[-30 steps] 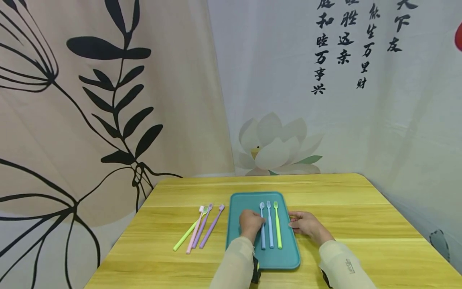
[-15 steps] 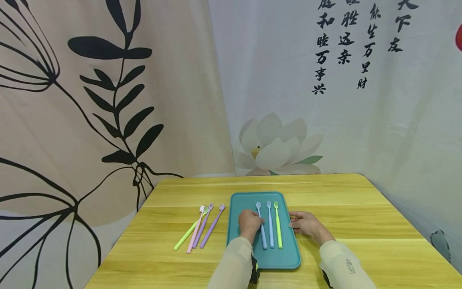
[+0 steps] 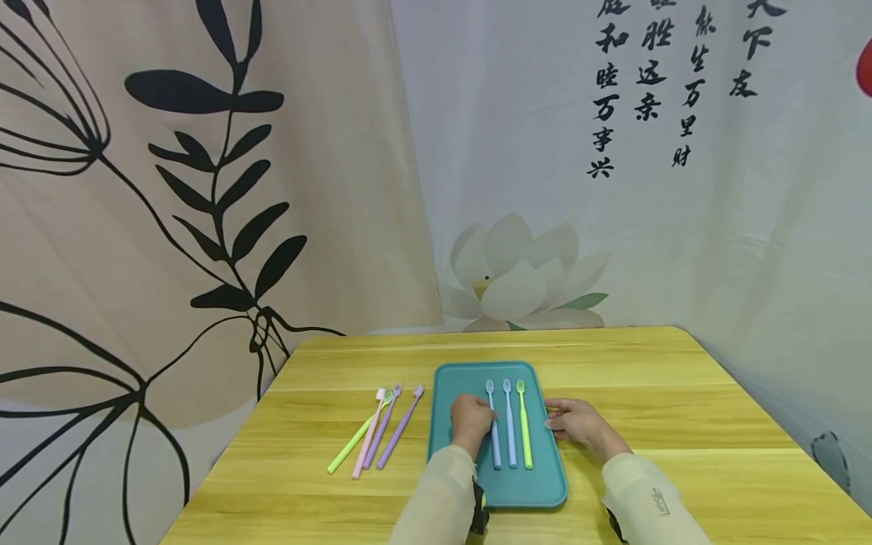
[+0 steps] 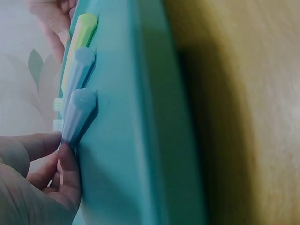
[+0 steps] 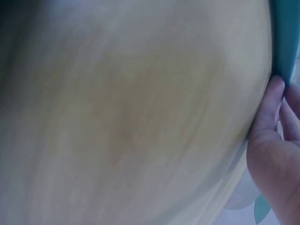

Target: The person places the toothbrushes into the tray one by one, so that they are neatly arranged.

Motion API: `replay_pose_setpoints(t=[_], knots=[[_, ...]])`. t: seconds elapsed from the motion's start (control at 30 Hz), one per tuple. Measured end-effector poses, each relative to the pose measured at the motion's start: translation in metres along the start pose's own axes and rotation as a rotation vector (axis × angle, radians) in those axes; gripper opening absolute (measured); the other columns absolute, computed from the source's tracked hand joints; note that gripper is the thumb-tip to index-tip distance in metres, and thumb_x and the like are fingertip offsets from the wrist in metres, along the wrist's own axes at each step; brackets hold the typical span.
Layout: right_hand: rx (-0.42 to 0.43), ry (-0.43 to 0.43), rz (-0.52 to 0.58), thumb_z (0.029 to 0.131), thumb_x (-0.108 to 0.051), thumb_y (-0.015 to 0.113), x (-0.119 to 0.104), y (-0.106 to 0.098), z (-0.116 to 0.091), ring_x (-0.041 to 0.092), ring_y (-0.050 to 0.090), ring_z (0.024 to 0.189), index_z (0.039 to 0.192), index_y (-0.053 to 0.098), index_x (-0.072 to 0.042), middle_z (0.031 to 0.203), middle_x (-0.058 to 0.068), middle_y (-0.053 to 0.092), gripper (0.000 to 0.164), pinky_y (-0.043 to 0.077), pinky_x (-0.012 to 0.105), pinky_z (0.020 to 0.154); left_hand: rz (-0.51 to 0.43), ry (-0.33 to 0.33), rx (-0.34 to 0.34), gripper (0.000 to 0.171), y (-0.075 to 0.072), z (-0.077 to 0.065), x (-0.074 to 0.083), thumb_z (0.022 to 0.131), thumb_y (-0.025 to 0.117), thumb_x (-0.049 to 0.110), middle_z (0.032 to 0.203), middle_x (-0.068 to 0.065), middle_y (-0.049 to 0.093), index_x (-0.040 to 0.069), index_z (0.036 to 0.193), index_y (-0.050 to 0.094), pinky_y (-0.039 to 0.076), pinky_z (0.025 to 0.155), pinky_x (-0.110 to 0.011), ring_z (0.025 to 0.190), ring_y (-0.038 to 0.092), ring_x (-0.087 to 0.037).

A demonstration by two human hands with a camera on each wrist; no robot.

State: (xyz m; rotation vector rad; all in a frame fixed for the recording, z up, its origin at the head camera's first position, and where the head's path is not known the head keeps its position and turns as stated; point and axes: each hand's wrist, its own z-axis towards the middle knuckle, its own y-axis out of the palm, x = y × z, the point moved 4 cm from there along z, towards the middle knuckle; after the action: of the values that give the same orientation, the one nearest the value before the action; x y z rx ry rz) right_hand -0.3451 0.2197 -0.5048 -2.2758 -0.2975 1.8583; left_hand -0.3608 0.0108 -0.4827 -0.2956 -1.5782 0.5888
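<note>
My left hand (image 3: pixel 471 420) is over the teal tray (image 3: pixel 520 492), pinching a blue toothbrush (image 3: pixel 496 448) by its handle. In the left wrist view, thumb and forefinger meet on that brush near the tray surface, its thick handle end pointing away from the fingers. Just right of it lie a second blue toothbrush (image 3: pixel 510 439) and a green toothbrush (image 3: pixel 525 435), roughly parallel, heads toward the far side. My right hand (image 3: pixel 579 425) grips the tray's right rim between thumb and fingers; the right wrist view shows the thumb (image 5: pixel 272 101) against the outer wall.
Left of the tray, several toothbrushes lie on the wooden table (image 3: pixel 286 484): a green toothbrush (image 3: pixel 347 446) crossed by a pink toothbrush (image 3: pixel 365 448), plus purple ones, one of them a separate purple toothbrush (image 3: pixel 402 428). A printed curtain (image 3: pixel 354 189) hangs behind the table.
The pinched blue toothbrush first tilted with its head to the left, then swung partly back, now closer to parallel with the others. Left hand shifted slightly left; right hand stayed on the rim.
</note>
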Motion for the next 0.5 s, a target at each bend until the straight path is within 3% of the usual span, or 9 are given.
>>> replay_pose_setpoints(t=[0.5], knots=[[-0.006, 0.001, -0.010, 0.091, 0.006, 0.064, 0.000, 0.001, 0.000, 0.019, 0.061, 0.091, 0.139, 0.048, 0.011, 0.114, 0.021, 0.059, 0.051, 0.056, 0.033, 0.078, -0.036, 0.031, 0.002, 0.007, -0.012, 0.004, -0.004, 0.080, 0.080, 0.007, 0.074, -0.004, 0.065, 0.003, 0.084, 0.075, 0.053, 0.058, -0.033, 0.064, 0.061, -0.016]])
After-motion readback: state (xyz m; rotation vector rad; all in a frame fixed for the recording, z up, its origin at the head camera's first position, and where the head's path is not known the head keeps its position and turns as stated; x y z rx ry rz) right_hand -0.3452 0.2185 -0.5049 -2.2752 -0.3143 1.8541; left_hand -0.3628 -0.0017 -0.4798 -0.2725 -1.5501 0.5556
